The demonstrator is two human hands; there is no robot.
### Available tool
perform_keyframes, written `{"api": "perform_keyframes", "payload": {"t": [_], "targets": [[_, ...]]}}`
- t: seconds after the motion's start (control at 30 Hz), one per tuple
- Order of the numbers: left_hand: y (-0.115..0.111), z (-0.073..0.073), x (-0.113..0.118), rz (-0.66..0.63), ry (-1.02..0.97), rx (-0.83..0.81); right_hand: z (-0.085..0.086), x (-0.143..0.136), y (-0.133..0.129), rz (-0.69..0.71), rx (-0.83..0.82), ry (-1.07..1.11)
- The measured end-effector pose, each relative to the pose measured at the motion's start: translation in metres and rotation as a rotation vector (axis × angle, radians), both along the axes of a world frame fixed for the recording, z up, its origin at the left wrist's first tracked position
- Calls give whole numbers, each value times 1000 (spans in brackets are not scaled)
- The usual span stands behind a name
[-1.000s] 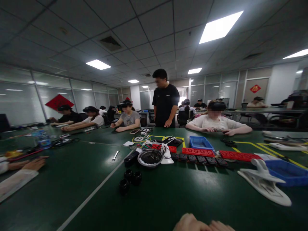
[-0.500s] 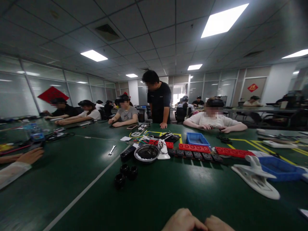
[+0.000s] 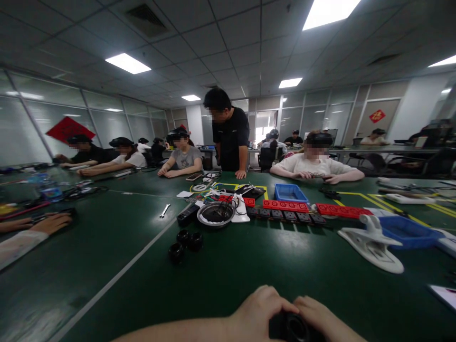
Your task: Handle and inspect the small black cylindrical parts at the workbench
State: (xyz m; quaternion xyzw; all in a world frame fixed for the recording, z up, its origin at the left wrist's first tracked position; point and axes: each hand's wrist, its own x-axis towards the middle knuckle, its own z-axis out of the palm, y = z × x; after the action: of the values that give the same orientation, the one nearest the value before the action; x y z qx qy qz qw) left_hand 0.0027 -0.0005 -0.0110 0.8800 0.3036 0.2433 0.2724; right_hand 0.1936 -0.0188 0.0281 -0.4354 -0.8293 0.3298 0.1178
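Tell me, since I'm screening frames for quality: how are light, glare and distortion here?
Head view: ceiling panels blow out white; table carries soft glare; wide lens bends the edges; both hands, left hand and right hand, are cut by the bottom edge around a dark part.

I see a matt green bench (image 3: 249,270) with a faint sheen under the lamps. The black ring (image 3: 290,327) between my hands looks like dull rubber or plastic. The white clip (image 3: 370,242) is smooth glossy plastic; the small spanner (image 3: 164,210) is bright metal.
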Motion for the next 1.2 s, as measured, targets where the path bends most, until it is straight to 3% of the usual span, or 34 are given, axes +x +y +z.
{"api": "perform_keyframes", "payload": {"t": [0.13,0.3,0.43,0.6,0.87,1.03,1.2], "targets": [[-2,9,-6,-56,-41,4,7,3,4,44,-151,31],[-1,11,-7,-81,9,-5,2,5,6,69,-155,84],[0,11,-5,-26,68,18,-9,7,8,62,-94,72],[-5,10,1,57,55,29,-23,8,7,-45,30,-23],[-24,16,9,292,23,-7,-22,-11,-11,-228,282,-213],[-15,20,3,197,23,-72,-17,-8,-10,-191,327,-226],[-6,21,-5,9,19,-152,-7,10,-1,61,134,21]]}}
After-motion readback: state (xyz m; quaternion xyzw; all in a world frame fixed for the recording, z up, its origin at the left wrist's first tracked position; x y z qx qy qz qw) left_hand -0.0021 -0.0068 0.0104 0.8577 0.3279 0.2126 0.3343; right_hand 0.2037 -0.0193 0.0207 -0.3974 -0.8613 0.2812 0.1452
